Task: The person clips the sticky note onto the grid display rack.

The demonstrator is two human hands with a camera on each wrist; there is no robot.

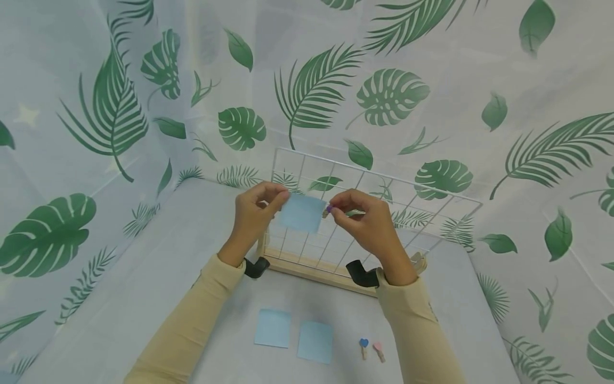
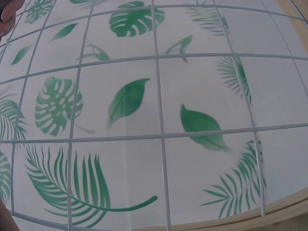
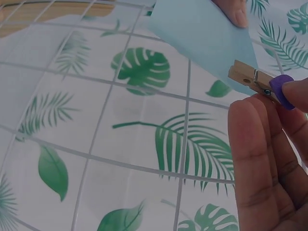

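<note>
A light blue paper square [image 1: 303,213] is pinched at its left edge by my left hand [image 1: 255,209], in front of a white wire grid [image 1: 379,175]. Between thumb and fingers, my right hand [image 1: 368,217] grips a small wooden clothespin [image 3: 251,78] with a purple decoration on its end. The clothespin's tip overlaps the paper's edge in the right wrist view, while in the head view it sits just right of the paper. In the left wrist view, only a bit of the left hand [image 2: 7,19] shows at the corner.
The grid stands upright in a wooden base [image 1: 307,273]. Nearer on the white table lie two more blue paper squares [image 1: 272,328] and two small clothespins, one with a blue heart [image 1: 364,343], one with a pink heart [image 1: 378,346]. Leaf-patterned sheets [image 1: 316,96] surround the table.
</note>
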